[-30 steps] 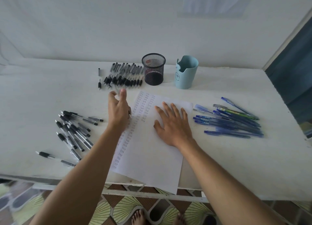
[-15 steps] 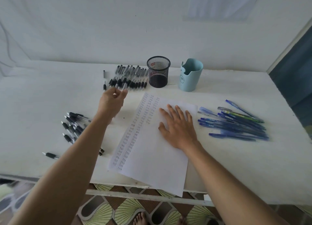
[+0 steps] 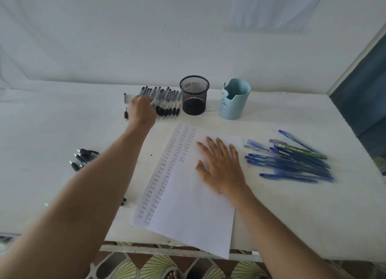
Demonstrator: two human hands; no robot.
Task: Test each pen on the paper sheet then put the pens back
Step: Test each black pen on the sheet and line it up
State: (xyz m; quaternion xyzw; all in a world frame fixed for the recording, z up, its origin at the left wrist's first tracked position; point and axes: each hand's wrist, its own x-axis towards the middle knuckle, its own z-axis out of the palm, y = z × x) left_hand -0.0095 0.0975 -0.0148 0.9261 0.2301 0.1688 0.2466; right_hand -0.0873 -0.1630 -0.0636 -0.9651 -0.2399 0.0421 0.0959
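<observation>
the left hand (image 3: 143,109) is over the near-left end of the black pens (image 3: 169,104), which lie in a row at the back of the worktop (image 3: 302,216). only its back shows, and it is blurred. the fingers look bent down toward the row, but i cannot tell whether they pinch a pen or hold nothing. the right hand (image 3: 221,165) lies flat with fingers spread on the sheet (image 3: 188,205), gripping nothing and only pinning it.

i judge the step to be either laying a pen into that row or lifting one out. to do it well, the hand should come down on a single barrel, pinch it mid-length and keep it parallel to its neighbours. the pens lie packed side by side, so a sweep of the knuckles would likely roll several. the right hand should stay pressed down, since the sheet's near corner hangs over the worktop edge.

the mesh cup (image 3: 194,96) stands just beside the row's right end, so there is little room on that side. the blue cup (image 3: 235,101) is just beyond it. two short dark pieces (image 3: 126,113) lie just left of the hand and are easy to knock. the left pile (image 3: 83,156) of black pens sits partly hidden under the forearm, where a dropped elbow could scatter it. the blue pens (image 3: 292,161) lie right of the sheet, out of the way.
</observation>
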